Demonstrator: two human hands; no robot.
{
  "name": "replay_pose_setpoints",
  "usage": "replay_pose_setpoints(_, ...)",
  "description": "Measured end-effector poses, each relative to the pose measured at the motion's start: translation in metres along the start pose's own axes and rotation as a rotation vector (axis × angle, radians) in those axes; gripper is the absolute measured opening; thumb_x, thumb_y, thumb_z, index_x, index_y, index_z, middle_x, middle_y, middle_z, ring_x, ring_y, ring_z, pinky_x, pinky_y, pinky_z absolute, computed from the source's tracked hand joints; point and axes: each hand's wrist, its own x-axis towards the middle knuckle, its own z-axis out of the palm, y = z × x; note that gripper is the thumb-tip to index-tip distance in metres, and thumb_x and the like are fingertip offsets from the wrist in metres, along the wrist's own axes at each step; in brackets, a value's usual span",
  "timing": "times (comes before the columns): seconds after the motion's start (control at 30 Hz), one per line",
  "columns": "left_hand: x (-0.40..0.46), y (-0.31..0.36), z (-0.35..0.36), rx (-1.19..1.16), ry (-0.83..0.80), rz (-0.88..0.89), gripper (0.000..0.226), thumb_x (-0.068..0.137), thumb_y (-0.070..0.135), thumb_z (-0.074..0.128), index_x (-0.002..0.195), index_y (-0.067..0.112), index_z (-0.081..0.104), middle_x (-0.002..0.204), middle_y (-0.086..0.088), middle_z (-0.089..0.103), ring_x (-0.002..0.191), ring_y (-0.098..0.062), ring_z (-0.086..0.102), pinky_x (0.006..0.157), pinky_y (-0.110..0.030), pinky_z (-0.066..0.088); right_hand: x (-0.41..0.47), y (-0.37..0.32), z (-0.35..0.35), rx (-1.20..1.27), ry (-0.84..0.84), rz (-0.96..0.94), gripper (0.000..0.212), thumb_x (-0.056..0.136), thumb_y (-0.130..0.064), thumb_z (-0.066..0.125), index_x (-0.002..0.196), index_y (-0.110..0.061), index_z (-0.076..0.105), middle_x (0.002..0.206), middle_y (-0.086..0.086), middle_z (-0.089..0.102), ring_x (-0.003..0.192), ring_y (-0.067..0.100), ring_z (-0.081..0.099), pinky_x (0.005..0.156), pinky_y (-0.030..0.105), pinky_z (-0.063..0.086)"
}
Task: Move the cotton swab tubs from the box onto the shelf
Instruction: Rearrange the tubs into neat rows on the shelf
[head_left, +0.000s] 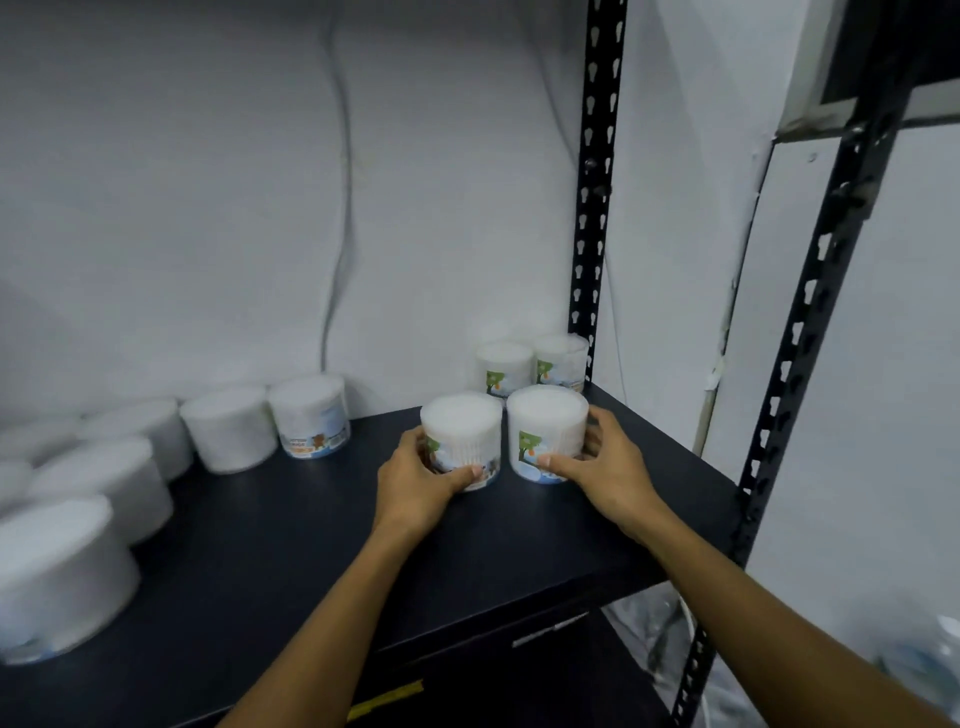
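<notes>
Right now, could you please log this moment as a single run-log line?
left hand: grips left tub | right hand: grips right tub | both tubs upright on shelf | two more tubs behind

The person has two arms and both are bare, with no sleeves showing from the wrists down to the bottom of the picture. The left hand (415, 475) and the right hand (605, 462) are bare too: no gloves, rings, watch or bands. The fingernails are short and plain.
</notes>
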Motion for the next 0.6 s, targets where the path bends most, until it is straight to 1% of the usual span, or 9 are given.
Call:
replay_pose_setpoints(0.1,0.013,0.007,0.023,-0.003,-0.004,0.009,0.076,0.066,0.024,0.086,0.132,0.014,0.048,0.127,-0.004,0.060,0.105,-0.013,0.056,0.087,-0.023,0.044,0.014,0.008,-0.016,-0.009,0.038,0.009,0.080,0.061,-0.022,0.089,0.128,-0.026,0.045,0.120,-0.006,0.060,0.107,0.011,0.061,0.088,0.027,0.053)
replay_pose_setpoints(0.27,0.035,0.015,0.058,-0.016,-0.022,0.033,0.075,0.065,0.025,0.086,0.129,0.015,0.048,0.123,-0.002,0.061,0.098,-0.010,0.055,0.083,-0.022,0.044,0.040,0.017,-0.034,-0.044,0.055,0.019,0.079,0.061,-0.026,0.088,0.127,-0.025,0.044,0.116,-0.009,0.059,0.104,0.009,0.060,0.083,0.021,0.050)
replay_pose_setpoints(0.33,0.043,0.018,0.069,-0.009,-0.018,0.047,0.074,0.063,0.027,0.087,0.126,0.015,0.049,0.120,-0.001,0.062,0.097,-0.011,0.056,0.080,-0.022,0.045,0.052,0.023,-0.041,-0.057,0.062,0.023,0.078,0.062,-0.028,0.088,0.127,-0.027,0.044,0.117,-0.008,0.060,0.104,0.010,0.061,0.085,0.024,0.052)
replay_pose_setpoints(0.43,0.055,0.021,0.085,0.055,0.017,0.076,0.071,0.058,0.038,0.087,0.113,0.019,0.048,0.111,0.002,0.061,0.094,-0.013,0.057,0.074,-0.024,0.046,0.069,0.030,-0.050,-0.049,0.068,0.044,0.078,0.060,-0.028,0.089,0.125,-0.031,0.046,0.116,-0.007,0.063,0.103,0.009,0.063,0.089,0.031,0.054)
replay_pose_setpoints(0.5,0.061,0.023,0.093,0.121,0.048,0.097,0.071,0.055,0.047,0.086,0.103,0.023,0.040,0.108,0.002,0.059,0.093,-0.016,0.057,0.071,-0.027,0.047,0.079,0.032,-0.056,-0.018,0.051,0.059,0.078,0.059,-0.025,0.090,0.124,-0.030,0.048,0.116,-0.008,0.062,0.102,0.008,0.063,0.090,0.033,0.054)
replay_pose_setpoints(0.6,0.070,0.025,0.105,0.168,0.076,0.130,0.077,0.052,0.053,0.085,0.102,0.022,0.036,0.106,0.000,0.054,0.094,-0.019,0.055,0.071,-0.031,0.048,0.092,0.035,-0.061,0.011,0.037,0.071,0.080,0.058,-0.021,0.091,0.126,-0.027,0.050,0.121,-0.006,0.061,0.102,0.009,0.064,0.089,0.035,0.055)
